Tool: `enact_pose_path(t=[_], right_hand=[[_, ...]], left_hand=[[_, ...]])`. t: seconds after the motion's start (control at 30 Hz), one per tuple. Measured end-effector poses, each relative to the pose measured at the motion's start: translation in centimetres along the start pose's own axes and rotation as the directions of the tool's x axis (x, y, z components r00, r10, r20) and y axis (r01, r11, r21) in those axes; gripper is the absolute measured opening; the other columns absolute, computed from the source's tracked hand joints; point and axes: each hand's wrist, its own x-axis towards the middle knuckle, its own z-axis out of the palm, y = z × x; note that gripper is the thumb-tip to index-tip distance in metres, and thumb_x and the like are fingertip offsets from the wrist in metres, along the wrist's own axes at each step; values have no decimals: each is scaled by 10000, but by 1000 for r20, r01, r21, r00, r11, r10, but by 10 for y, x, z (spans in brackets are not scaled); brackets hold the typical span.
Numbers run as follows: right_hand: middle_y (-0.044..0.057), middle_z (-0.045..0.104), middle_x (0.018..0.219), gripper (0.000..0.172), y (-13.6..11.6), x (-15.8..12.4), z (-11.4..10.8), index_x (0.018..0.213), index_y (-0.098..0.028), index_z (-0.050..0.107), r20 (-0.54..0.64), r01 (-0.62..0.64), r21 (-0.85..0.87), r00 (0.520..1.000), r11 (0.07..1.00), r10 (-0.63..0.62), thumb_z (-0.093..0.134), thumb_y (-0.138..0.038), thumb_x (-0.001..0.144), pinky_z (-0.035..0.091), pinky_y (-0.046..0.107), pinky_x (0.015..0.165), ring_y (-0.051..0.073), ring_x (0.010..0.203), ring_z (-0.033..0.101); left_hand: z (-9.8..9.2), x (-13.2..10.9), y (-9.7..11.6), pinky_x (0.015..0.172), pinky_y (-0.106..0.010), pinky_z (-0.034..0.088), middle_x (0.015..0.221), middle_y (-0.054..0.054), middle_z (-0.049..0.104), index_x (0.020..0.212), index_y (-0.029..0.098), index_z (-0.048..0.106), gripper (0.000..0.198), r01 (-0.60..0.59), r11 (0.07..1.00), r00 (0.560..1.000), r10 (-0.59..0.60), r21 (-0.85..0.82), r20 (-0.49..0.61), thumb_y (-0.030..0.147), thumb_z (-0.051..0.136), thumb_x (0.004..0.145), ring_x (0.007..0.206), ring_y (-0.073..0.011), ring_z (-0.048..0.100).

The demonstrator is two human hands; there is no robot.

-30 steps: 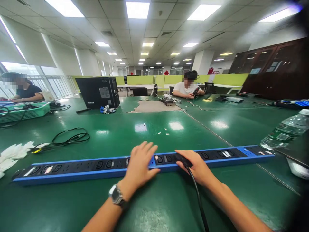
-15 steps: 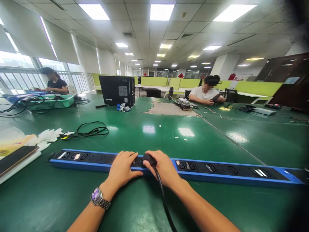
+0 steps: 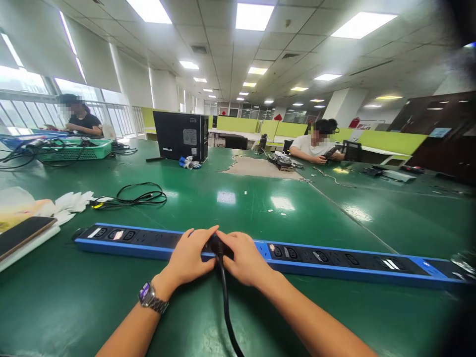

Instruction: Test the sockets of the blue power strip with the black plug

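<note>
A long blue-and-black power strip (image 3: pixel 122 249) lies across the green table in front of me. A black power plug (image 3: pixel 216 244) stands at the strip's middle, its thick cord (image 3: pixel 227 312) running down toward me. My right hand (image 3: pixel 243 255) grips the plug from the right, fingers closed around it. My left hand (image 3: pixel 190 253) is clasped over the strip just left of the plug, thumb at the front edge, fingers across the top. The index fingertips of both hands meet above the plug. Whether the plug sits fully in a socket is hidden by my fingers.
A coiled black cable (image 3: pixel 143 194) and a phone (image 3: pixel 26 235) lie at the left. Farther back are a green basket (image 3: pixel 80 150) of cables, a black computer case (image 3: pixel 180 135) and blue-white gloves (image 3: pixel 190 162). One person (image 3: pixel 316 148) sits across the table, another (image 3: pixel 84 121) at far left.
My right hand and the plug have moved left, up against my left hand. The cord has swung left with them. My left hand stays on the strip, its index finger now nearer the plug.
</note>
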Motion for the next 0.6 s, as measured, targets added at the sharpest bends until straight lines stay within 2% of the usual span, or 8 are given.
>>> enact_pose_path(t=[0.1, 0.17, 0.23, 0.33, 0.37, 0.43, 0.47, 0.6], right_hand=[[136, 484, 1448, 759, 14, -11, -1, 1483, -177, 305, 1, 4, 54, 1000, 999, -4, 611, -308, 801, 211, 569, 1140, 277, 1341, 414], [151, 437, 1483, 741, 40, -27, -6, 1479, -162, 317, -135, -46, 42, 990, 998, 51, 585, -389, 826, 224, 579, 1141, 287, 1363, 396], [148, 513, 1420, 626, 82, -53, -15, 1422, -179, 424, -335, -141, 9, 932, 990, 136, 529, -440, 862, 323, 563, 1095, 292, 1309, 467], [147, 659, 1222, 486, 157, -101, -28, 1229, -189, 615, -556, -330, -60, 795, 942, 243, 484, -496, 877, 434, 553, 991, 311, 1149, 591], [143, 688, 1157, 464, 179, -116, -31, 1163, -189, 650, -616, -396, -66, 738, 916, 275, 469, -509, 880, 445, 561, 970, 314, 1105, 615], [126, 698, 1144, 427, 209, -138, -32, 1111, -200, 670, -661, -418, -64, 698, 906, 275, 440, -490, 897, 445, 545, 976, 299, 1107, 621], [114, 697, 1154, 406, 217, -145, -32, 1109, -209, 669, -674, -410, -57, 688, 910, 268, 429, -466, 906, 443, 531, 986, 287, 1121, 617], [95, 705, 1152, 352, 215, -148, -27, 1089, -215, 672, -706, -373, -39, 667, 927, 239, 407, -374, 921, 448, 496, 988, 262, 1131, 617]], left_hand=[[2, 3, -1, 1020, -412, 425, 1265, -34, 648, 1381, 279, 478, 577, -86, 995, 996, 86, -42, -18, 225, 557, 812, 1119, -221, 597], [5, 3, -5, 989, -398, 453, 1203, -23, 680, 1289, 286, 569, 441, -105, 992, 994, 102, -66, -45, 225, 516, 856, 1092, -215, 613], [7, 1, -10, 988, -407, 461, 1164, -27, 695, 1197, 280, 630, 351, -98, 991, 992, 89, -91, -93, 235, 508, 871, 1086, -222, 619], [6, 0, -5, 966, -411, 485, 1120, -41, 705, 1132, 266, 650, 287, -70, 981, 974, 28, -183, -223, 283, 523, 875, 1056, -232, 634], [7, 2, 2, 957, -406, 493, 1114, -46, 705, 1131, 256, 644, 282, -64, 972, 960, -3, -226, -282, 301, 530, 877, 1045, -232, 639], [16, 12, 28, 939, -386, 505, 1108, -54, 704, 1143, 238, 627, 288, -71, 950, 934, -43, -303, -353, 308, 543, 877, 1026, -226, 647], [26, 21, 45, 936, -375, 505, 1108, -54, 705, 1148, 233, 623, 290, -82, 941, 934, -42, -329, -354, 290, 546, 874, 1024, -221, 648], [85, 64, 123, 941, -342, 487, 1113, -40, 711, 1152, 232, 622, 322, -82, 927, 986, 23, -366, -163, 167, 554, 845, 1034, -202, 639]])
